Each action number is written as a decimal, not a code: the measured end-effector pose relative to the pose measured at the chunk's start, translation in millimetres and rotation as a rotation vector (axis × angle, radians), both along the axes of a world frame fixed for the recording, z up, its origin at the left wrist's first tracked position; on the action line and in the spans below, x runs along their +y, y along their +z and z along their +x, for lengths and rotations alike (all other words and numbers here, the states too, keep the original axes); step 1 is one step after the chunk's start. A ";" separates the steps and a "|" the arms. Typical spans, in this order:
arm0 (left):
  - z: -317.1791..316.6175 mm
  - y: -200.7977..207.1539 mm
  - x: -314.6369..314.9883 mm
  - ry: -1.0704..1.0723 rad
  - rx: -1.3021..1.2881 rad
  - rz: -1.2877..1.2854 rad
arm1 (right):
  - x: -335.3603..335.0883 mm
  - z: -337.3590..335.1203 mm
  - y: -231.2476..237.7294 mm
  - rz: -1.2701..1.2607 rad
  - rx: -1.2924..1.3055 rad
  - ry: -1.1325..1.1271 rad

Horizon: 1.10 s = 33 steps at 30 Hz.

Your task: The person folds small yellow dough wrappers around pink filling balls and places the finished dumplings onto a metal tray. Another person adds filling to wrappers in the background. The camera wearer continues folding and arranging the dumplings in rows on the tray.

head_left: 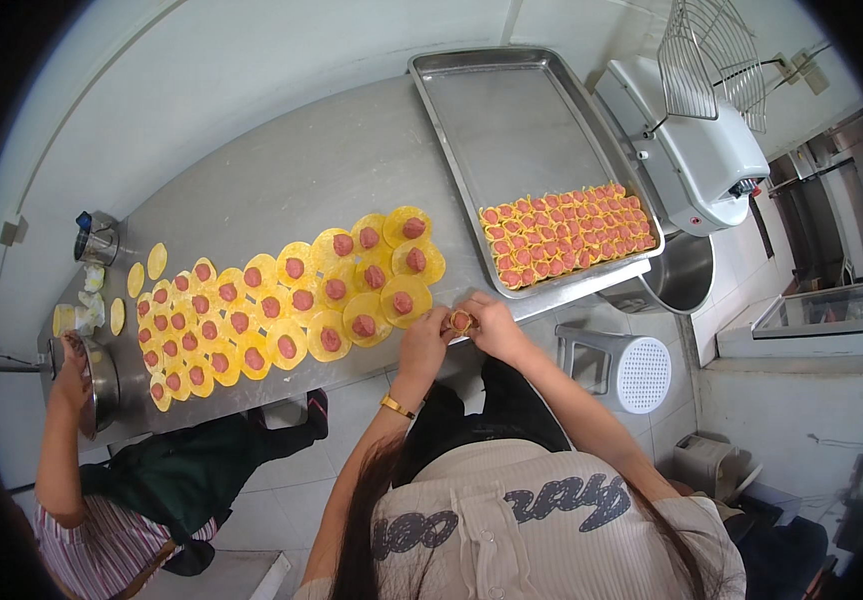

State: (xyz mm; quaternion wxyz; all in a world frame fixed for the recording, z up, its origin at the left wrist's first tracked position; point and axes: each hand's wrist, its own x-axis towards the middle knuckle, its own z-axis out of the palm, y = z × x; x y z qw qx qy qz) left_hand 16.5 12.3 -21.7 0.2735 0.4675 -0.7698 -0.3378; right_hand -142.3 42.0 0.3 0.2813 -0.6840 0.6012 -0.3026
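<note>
Between the fingertips of my left hand [426, 345] and my right hand [495, 328] is a small open-topped dumpling [462, 321], its yellow wrapper gathered round pink filling. Both hands are closed on it at the near edge of the steel table. Just left of them, round yellow wrappers [409, 213] lie in overlapping rows, each with a lump of pink filling [403, 302] on it. To the right, a large metal tray [482, 120] holds tight rows of finished dumplings [564, 235] in its near part.
A co-worker's hand [74, 372] reaches to a steel bowl [102, 390] at the far left, near a few bare wrappers [157, 261]. A white machine with a wire guard [692, 140] stands beyond the tray. A white stool [642, 375] and a large steel pot [687, 275] are at the right.
</note>
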 end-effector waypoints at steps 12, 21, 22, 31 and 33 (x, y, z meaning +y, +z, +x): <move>-3.0 -1.7 -2.6 -0.010 0.046 0.032 | 0.3 2.5 -1.9 0.004 0.024 -0.046; -3.6 -1.3 -4.8 -0.011 0.019 0.079 | -4.6 -2.2 -6.9 -0.097 0.038 0.018; -3.6 -1.2 -5.6 -0.018 -0.014 0.080 | -6.3 -2.7 -6.3 -0.078 0.014 0.019; 0.7 -5.2 -3.6 0.036 0.067 0.101 | 0.3 5.5 9.0 0.095 0.065 -0.023; 2.1 -5.0 -4.1 0.038 0.020 0.083 | -4.0 7.5 6.2 0.128 0.088 0.029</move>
